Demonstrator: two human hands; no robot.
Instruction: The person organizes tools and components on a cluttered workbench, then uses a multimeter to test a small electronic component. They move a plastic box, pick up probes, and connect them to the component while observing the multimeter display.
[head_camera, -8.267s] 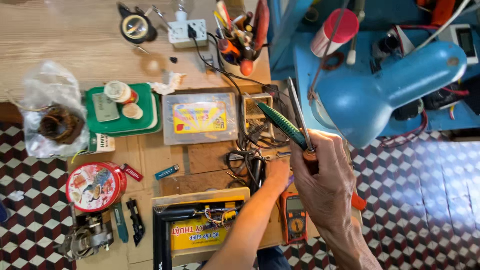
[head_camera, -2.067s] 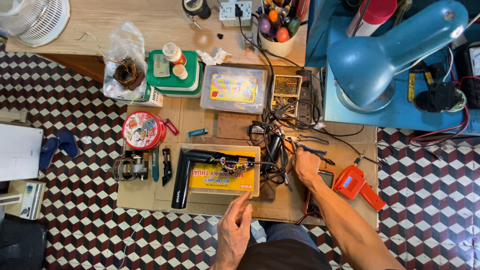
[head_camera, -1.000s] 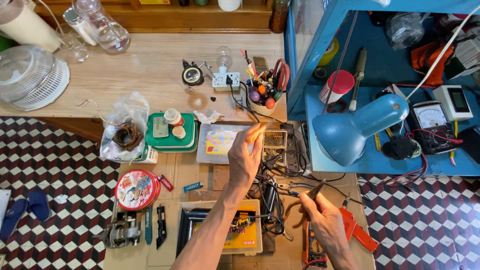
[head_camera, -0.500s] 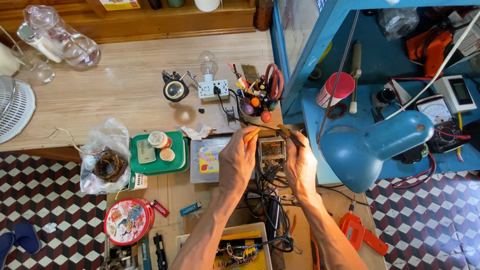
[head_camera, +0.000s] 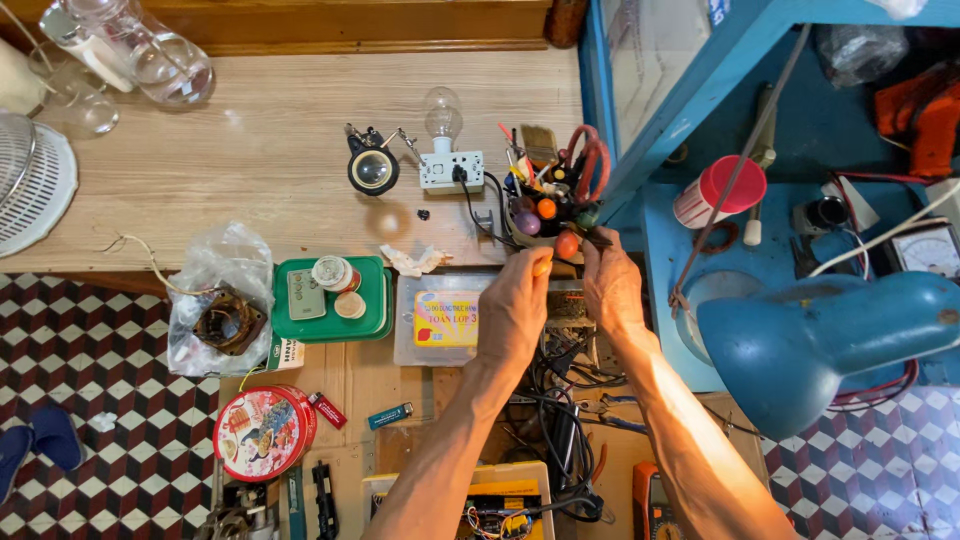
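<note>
- Both hands have travelled up the bench since the view half a second back: then they were closed around a small dark meter-like box at bench centre; now they sit at the foot of the round tool cup (head_camera: 553, 200) crammed with screwdrivers, red-handled scissors and coloured knobs.
- That box no longer shows between the palms; we cannot tell whether it lies beneath them. We judge the work has shifted from holding the box to picking something at the cup.
- Head view, left hand (head_camera: 513, 308): forearm rises from the lower edge, wrist straight, back of hand toward the camera. Fingers curled inward, tips pinched on a small orange-tipped piece (head_camera: 542, 267) just below the cup.
- Head view, right hand (head_camera: 612, 288): forearm runs in from lower right, strongly lit. Fingers bunched at a thin dark tool or lead (head_camera: 596, 238) at the cup's lower right edge; whether it is truly gripped, we cannot tell.
- The two hands are close together but apart, with a tangle of black cables (head_camera: 560, 400) below the wrists.
- Nearby: clear flat plastic case with a yellow label (head_camera: 440, 320) just left of the left hand; green plastic tray (head_camera: 372, 318) further left; blue metal desk lamp (head_camera: 830, 330) to the right; white power strip with a bulb (head_camera: 452, 170) above.
</note>
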